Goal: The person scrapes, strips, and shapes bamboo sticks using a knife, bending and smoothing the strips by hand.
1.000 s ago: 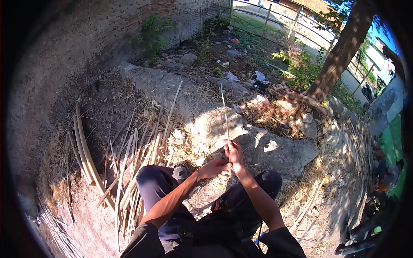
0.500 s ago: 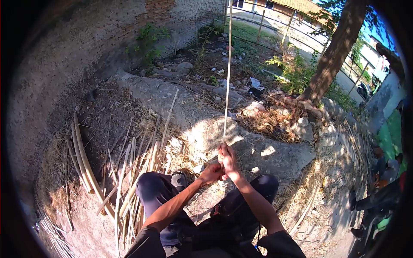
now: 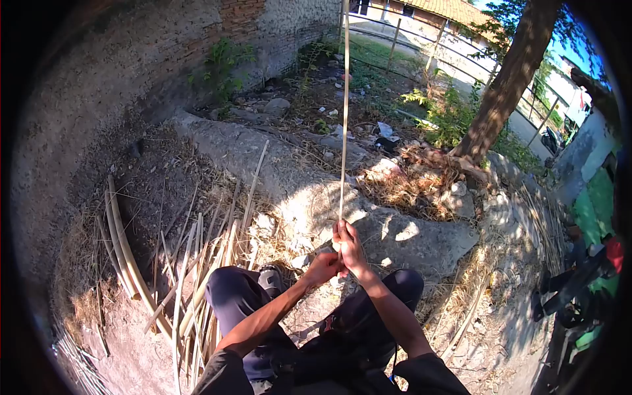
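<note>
A long, thin pale strip [image 3: 345,125] rises nearly upright from my hands to the top edge of the view. My right hand [image 3: 349,245] is closed round its lower part, in front of the pale rock. Just left of and below it, my left hand [image 3: 324,267] is pinched at the strip's lower end, its fingertips close to my right hand. Whether a tool is between the fingers cannot be made out. Both hands are above the ground between my bent knees.
Split poles and strips [image 3: 191,296] lie in a pile on the left. A large rock [image 3: 421,240] stretches ahead, with a tree trunk [image 3: 510,79] behind it. A rough wall [image 3: 131,72] stands at left. At the far right, another person's dark-clothed limbs [image 3: 573,283] show.
The strip, earlier short and leaning left, now stands taller and reaches the top of the view. My hands have come slightly left and lower. The person at right has shifted.
</note>
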Demonstrator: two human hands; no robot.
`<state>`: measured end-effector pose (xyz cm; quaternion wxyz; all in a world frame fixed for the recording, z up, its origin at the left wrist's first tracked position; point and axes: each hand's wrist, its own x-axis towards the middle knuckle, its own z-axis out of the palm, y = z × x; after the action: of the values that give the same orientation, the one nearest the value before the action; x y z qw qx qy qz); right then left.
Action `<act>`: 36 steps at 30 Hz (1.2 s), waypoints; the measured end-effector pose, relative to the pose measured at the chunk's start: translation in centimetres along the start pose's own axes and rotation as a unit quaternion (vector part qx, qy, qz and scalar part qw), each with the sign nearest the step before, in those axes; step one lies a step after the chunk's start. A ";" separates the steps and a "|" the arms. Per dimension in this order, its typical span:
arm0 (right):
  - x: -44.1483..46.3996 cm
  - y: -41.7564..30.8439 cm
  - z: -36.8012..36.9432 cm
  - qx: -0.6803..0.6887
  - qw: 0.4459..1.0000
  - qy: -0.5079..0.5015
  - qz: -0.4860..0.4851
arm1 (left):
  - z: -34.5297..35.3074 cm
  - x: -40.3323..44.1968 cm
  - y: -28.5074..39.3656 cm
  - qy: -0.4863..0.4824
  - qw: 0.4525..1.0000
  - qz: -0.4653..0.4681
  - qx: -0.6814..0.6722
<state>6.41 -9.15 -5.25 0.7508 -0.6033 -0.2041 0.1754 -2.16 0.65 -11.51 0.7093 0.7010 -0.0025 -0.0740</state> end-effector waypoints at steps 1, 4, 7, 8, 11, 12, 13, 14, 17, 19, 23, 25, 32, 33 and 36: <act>-0.3 -0.4 0.2 -0.059 0.998 0.021 -0.015 | 0.2 -0.3 1.0 -0.001 1.000 0.009 -0.005; -0.1 0.9 -0.7 0.024 0.999 -0.010 0.030 | 0.3 -0.8 2.3 0.009 0.999 0.003 0.052; -0.1 0.0 -0.3 0.102 0.991 -0.023 0.083 | 0.4 -0.5 1.7 0.031 0.996 -0.002 0.087; 0.0 -0.2 -0.1 0.046 0.997 -0.012 0.057 | 0.0 -0.2 1.4 0.020 0.994 -0.034 0.100; -0.3 0.4 -0.6 0.107 0.990 -0.030 0.091 | 0.3 -0.4 0.9 -0.021 0.999 0.038 0.026; -0.3 0.5 -0.3 0.097 0.991 -0.027 0.087 | 0.7 -0.6 0.6 0.005 1.000 0.020 0.011; -0.2 0.3 -0.3 0.084 0.993 -0.022 0.080 | 1.0 -0.5 0.4 0.028 1.000 0.005 -0.003; 0.1 0.0 -0.2 0.085 0.993 -0.022 0.074 | 0.8 -0.2 0.4 0.026 1.000 0.009 0.002; 0.0 -0.2 0.2 0.047 0.996 -0.009 0.080 | 0.5 -0.1 0.2 0.016 1.000 0.004 0.016; -0.5 -0.4 0.1 0.048 0.996 -0.035 0.066 | 0.8 -0.8 1.0 0.043 0.995 -0.027 0.090; -0.7 -0.3 0.1 0.024 0.995 -0.058 0.081 | 0.3 -0.2 -0.3 0.028 0.998 0.010 0.052; -0.6 0.0 -0.3 0.070 0.991 -0.071 0.088 | 1.0 -1.1 0.8 0.010 0.999 -0.023 0.031; 0.2 2.0 -1.7 0.061 0.991 -0.086 0.080 | 0.7 -0.9 -1.1 -0.063 0.997 -0.001 -0.039; 0.2 2.2 -1.7 0.061 0.991 -0.083 0.084 | 0.7 -1.1 -0.8 -0.062 0.996 -0.004 -0.057; 0.8 2.9 -1.9 0.078 0.989 -0.091 0.089 | 0.3 -0.5 -1.6 -0.083 0.995 0.004 -0.050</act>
<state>7.98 -9.72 -8.36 0.7554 -0.5398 -0.2025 0.3112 -2.87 0.37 -13.04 0.7412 0.6559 -0.0609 -0.1293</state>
